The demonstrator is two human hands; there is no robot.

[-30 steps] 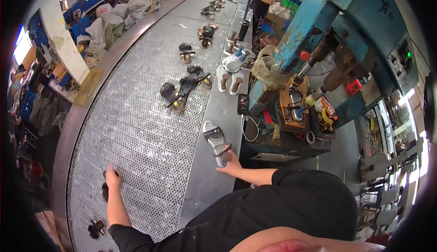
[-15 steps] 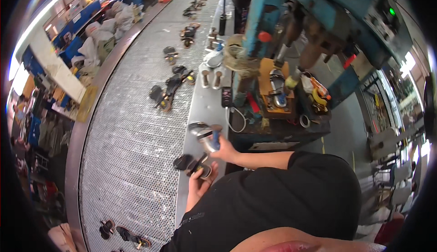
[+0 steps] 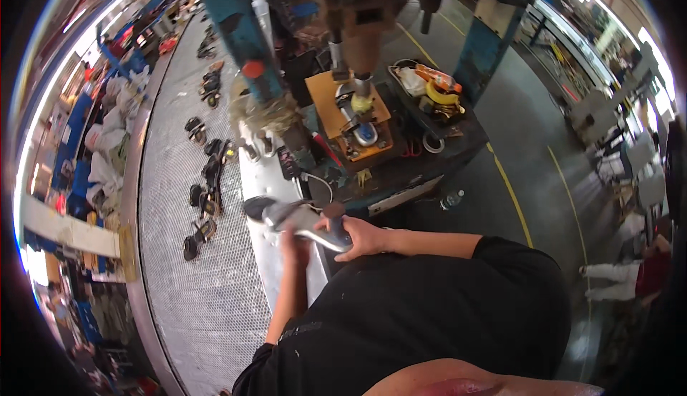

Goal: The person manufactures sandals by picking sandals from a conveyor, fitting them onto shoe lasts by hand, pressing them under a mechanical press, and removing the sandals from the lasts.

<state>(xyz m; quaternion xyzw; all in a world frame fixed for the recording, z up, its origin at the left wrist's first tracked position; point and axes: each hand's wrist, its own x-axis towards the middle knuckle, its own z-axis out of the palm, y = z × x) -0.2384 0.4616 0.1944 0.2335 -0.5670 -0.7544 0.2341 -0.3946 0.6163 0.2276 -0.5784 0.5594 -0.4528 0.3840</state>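
Note:
My right hand point(image 3: 365, 238) is closed round the post end of a grey shoe last point(image 3: 308, 218), which lies sideways in front of my body. Against the last's middle is my left hand point(image 3: 294, 247), its fingers smeared by motion. A dark sandal-like piece point(image 3: 257, 207) shows at the last's far left end; blur hides whether it sits on the last or apart from it. Beneath them runs a pale metal ledge point(image 3: 266, 264). The closest item on the belt to my left is a black sandal point(image 3: 197, 240).
A perforated conveyor belt point(image 3: 193, 310) on my left carries several black sandals point(image 3: 207, 174). Ahead stands a blue press point(image 3: 240, 31) with a last on its bed. Beside it is a tray point(image 3: 422, 110) with a banana point(image 3: 441, 95). A cable point(image 3: 320, 179) crosses the ledge.
My view has swung right. The black sandal has left my left hand, and one now lies nearby on the belt. My left hand has moved onto the last, which my right hand still holds.

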